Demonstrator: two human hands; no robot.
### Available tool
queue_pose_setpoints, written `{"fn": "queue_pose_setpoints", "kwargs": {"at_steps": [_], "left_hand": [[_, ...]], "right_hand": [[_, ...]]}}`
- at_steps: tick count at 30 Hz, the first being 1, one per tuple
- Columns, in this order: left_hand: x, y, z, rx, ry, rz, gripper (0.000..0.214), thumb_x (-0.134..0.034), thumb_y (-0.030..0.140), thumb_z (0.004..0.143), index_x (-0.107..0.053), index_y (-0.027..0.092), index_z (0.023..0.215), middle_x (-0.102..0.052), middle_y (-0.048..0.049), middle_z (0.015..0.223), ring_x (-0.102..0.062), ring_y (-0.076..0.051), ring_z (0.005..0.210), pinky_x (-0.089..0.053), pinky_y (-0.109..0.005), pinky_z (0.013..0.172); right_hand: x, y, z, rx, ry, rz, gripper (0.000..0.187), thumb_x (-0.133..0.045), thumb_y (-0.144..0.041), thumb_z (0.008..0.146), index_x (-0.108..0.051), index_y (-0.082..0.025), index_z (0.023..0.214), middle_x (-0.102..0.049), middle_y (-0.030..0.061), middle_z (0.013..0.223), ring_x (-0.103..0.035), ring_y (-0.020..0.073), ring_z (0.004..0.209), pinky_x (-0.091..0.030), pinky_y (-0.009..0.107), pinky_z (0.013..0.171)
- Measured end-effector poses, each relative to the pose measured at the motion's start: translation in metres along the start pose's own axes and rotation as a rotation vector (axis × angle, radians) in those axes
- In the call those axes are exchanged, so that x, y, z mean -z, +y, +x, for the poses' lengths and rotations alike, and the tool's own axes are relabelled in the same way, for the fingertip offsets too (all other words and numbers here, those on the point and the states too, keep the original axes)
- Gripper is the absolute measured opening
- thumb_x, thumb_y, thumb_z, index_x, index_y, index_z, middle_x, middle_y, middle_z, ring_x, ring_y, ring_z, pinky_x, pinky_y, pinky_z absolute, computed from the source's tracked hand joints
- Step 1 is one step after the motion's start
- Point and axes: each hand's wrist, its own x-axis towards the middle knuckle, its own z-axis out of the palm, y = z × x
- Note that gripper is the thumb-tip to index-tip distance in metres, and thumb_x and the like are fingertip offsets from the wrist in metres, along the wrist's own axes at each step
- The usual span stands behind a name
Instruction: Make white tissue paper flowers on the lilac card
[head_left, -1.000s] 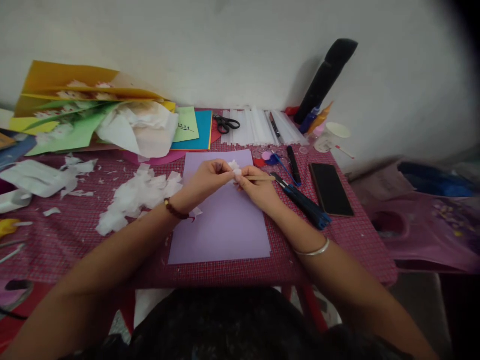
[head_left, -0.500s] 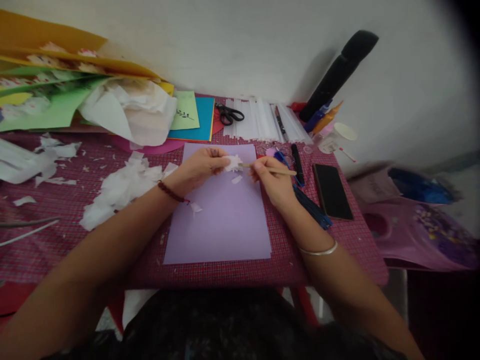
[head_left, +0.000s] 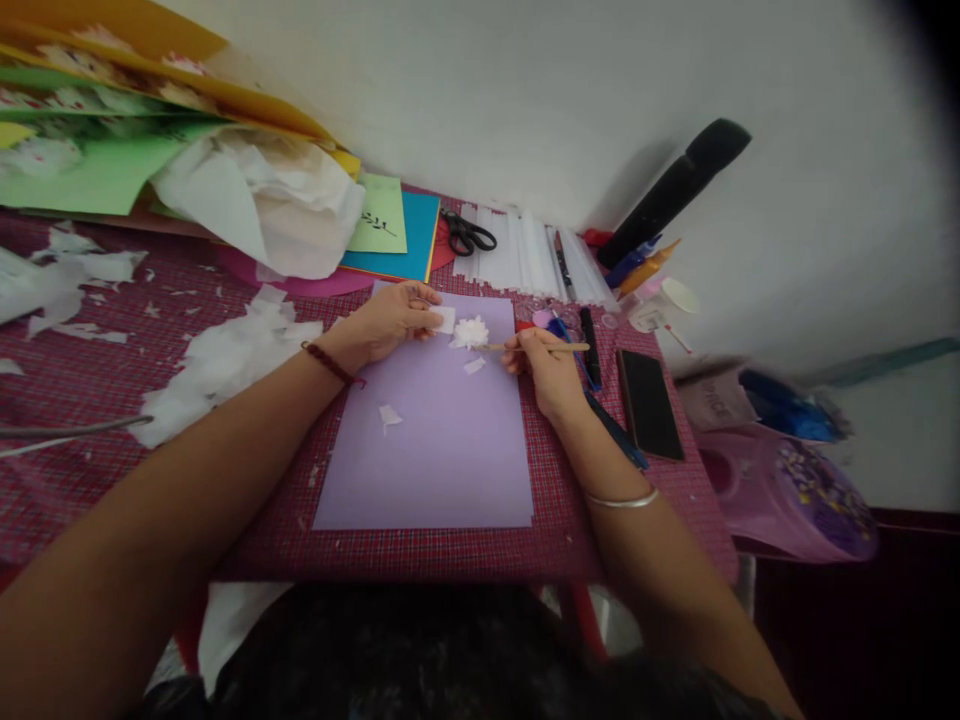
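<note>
Between thumb and fingers, my left hand [head_left: 403, 322] pinches a small white paper piece [head_left: 445, 319] over the upper part of a purple sheet [head_left: 427, 450]. Just right of that piece, a ruffled white paper flower [head_left: 471, 333] lies on the sheet. My right hand [head_left: 546, 368] is closed round a thin wooden stick [head_left: 564, 347], whose tip points left at the flower's lower edge; whether it touches is hard to tell. Two loose white scraps lie on the sheet, one scrap [head_left: 475, 366] below the flower and another scrap [head_left: 389, 415] farther left.
A heap of white paper pieces [head_left: 225, 365] lies left of the sheet. Behind are black-handled scissors [head_left: 469, 235], clear plastic sticks [head_left: 517, 250] and coloured papers [head_left: 416, 240]. To the right lie a black phone [head_left: 649, 405] and a paper cup [head_left: 673, 300]. A pink stool [head_left: 765, 490] stands beyond the table edge.
My left hand has drawn slightly left with a white paper piece, and the flower now shows uncovered. The stick tip has dropped to the flower's lower edge. The head view has shifted slightly.
</note>
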Motion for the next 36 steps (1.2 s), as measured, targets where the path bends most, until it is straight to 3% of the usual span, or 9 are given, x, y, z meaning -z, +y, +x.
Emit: {"fn": "queue_pose_setpoints", "kwargs": {"at_steps": [6, 14, 22, 28, 32, 36], "left_hand": [[0.003, 0.001, -0.001, -0.036, -0.127, 0.162, 0.012, -0.071, 0.008, 0.068, -0.061, 0.015, 0.064, -0.059, 0.0015, 0.059, -0.049, -0.006, 0.049, -0.038, -0.02, 0.051], [0.001, 0.002, -0.003, -0.072, -0.078, 0.211, 0.005, -0.069, 0.011, 0.068, -0.068, 0.016, 0.067, -0.06, 0.0003, 0.061, -0.048, -0.008, 0.053, -0.038, -0.022, 0.054], [-0.008, 0.002, -0.01, -0.126, -0.144, 0.342, 0.004, -0.068, 0.017, 0.07, -0.071, 0.015, 0.074, -0.068, -0.0009, 0.073, -0.057, -0.01, 0.065, -0.043, -0.021, 0.062], [-0.034, -0.015, -0.007, -0.282, 0.029, 0.598, 0.009, -0.063, 0.011, 0.074, -0.065, 0.015, 0.081, -0.064, -0.0006, 0.072, -0.056, -0.013, 0.067, -0.04, -0.024, 0.062], [-0.037, -0.024, 0.001, -0.313, 0.099, 0.6, 0.013, -0.063, 0.009, 0.07, -0.061, 0.018, 0.079, -0.062, 0.0004, 0.071, -0.055, -0.014, 0.065, -0.039, -0.025, 0.06], [-0.035, -0.026, 0.003, -0.316, 0.097, 0.593, 0.014, -0.062, 0.009, 0.069, -0.06, 0.019, 0.079, -0.061, 0.001, 0.07, -0.054, -0.014, 0.065, -0.039, -0.025, 0.061]], "right_hand": [[-0.001, 0.003, 0.001, 0.048, 0.004, -0.059, 0.031, -0.063, -0.053, 0.082, -0.064, -0.022, 0.078, -0.07, 0.0008, 0.07, -0.056, 0.0129, 0.054, -0.043, 0.027, 0.052], [0.0, 0.002, 0.001, 0.002, -0.008, -0.091, 0.032, -0.058, -0.052, 0.085, -0.061, -0.022, 0.074, -0.066, 0.0003, 0.063, -0.057, 0.0136, 0.053, -0.048, 0.029, 0.055], [-0.001, 0.005, 0.003, 0.048, -0.006, -0.096, 0.034, -0.06, -0.057, 0.083, -0.061, -0.023, 0.079, -0.07, 0.0017, 0.071, -0.058, 0.014, 0.056, -0.045, 0.029, 0.053], [0.001, 0.003, 0.004, 0.037, 0.014, -0.093, 0.035, -0.058, -0.058, 0.085, -0.06, -0.024, 0.079, -0.069, 0.0016, 0.071, -0.057, 0.0142, 0.055, -0.044, 0.029, 0.051], [0.002, 0.001, 0.002, 0.066, 0.088, -0.008, 0.032, -0.054, -0.056, 0.087, -0.056, -0.025, 0.078, -0.066, 0.0024, 0.068, -0.057, 0.0148, 0.055, -0.047, 0.03, 0.053], [0.0, 0.004, 0.0, 0.069, -0.01, -0.057, 0.035, -0.051, -0.057, 0.089, -0.054, -0.025, 0.077, -0.063, 0.0009, 0.067, -0.061, 0.0159, 0.061, -0.052, 0.032, 0.061]]}}
